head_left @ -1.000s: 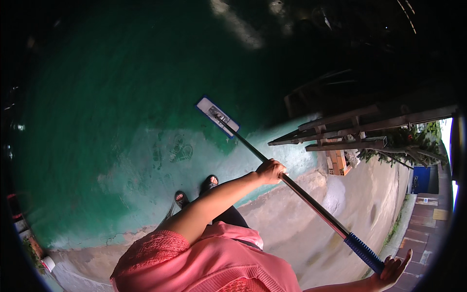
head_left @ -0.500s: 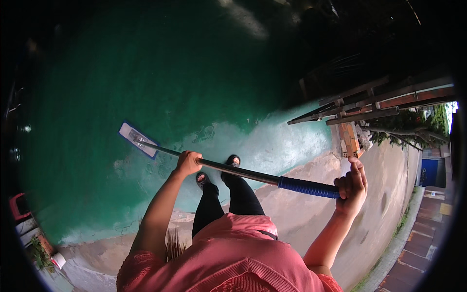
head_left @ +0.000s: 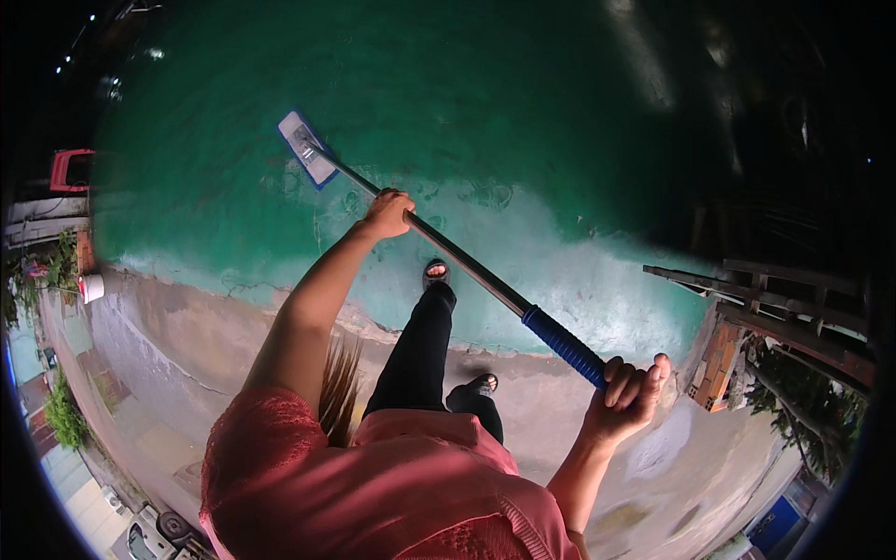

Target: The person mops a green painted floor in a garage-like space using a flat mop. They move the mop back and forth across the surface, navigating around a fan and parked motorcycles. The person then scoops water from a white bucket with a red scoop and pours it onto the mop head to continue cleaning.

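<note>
A flat mop with a metal pole and a blue ribbed grip slants across in front of me. My left hand is wrapped round the pole, below its head. At the grip's end my right hand is closed on the handle, its thumb sticking out to the side. The mop head, a pale rectangular plate edged by a blue pad, lies on the green floor ahead and to the left. Part of the grip's end is hidden in my right fingers.
Wooden rails stand at the right beside an orange brick stack and leafy branches. At the left are a white bucket, a red object and plants. The green floor meets wet grey concrete by my feet.
The mop head has moved forward and slightly right, and the pole is steeper. My right hand has come lower. One foot now stands back on the concrete, and the whole view has turned.
</note>
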`<state>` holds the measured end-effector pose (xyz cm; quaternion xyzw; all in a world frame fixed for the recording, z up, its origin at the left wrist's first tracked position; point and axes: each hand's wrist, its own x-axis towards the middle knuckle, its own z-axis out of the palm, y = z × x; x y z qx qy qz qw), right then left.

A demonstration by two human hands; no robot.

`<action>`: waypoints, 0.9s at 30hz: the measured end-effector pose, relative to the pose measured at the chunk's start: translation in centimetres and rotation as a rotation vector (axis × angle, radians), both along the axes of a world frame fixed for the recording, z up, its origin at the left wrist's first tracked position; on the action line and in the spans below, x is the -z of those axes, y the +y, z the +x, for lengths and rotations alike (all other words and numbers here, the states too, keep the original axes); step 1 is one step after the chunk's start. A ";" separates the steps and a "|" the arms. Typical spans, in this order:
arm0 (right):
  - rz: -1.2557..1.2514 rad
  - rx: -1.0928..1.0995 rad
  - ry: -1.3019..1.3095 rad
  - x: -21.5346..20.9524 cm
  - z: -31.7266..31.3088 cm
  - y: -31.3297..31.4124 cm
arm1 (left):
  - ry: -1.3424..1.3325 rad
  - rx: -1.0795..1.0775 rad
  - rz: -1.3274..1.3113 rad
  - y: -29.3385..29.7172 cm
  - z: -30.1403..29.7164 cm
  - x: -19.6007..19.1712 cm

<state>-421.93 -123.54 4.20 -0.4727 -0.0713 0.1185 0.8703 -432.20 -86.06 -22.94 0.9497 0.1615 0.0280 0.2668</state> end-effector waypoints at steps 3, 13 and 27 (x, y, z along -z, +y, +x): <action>0.039 0.047 -0.025 2.2 -3.6 -7.0 | 0.071 0.078 -0.004 -5.2 -0.3 -0.3; -0.930 0.776 -0.441 -8.2 -18.2 -46.8 | -0.307 0.389 -0.283 -45.6 4.9 -5.6; -0.534 0.882 -0.452 -20.2 -31.7 -55.9 | -0.322 0.761 -0.476 -67.8 4.0 -9.8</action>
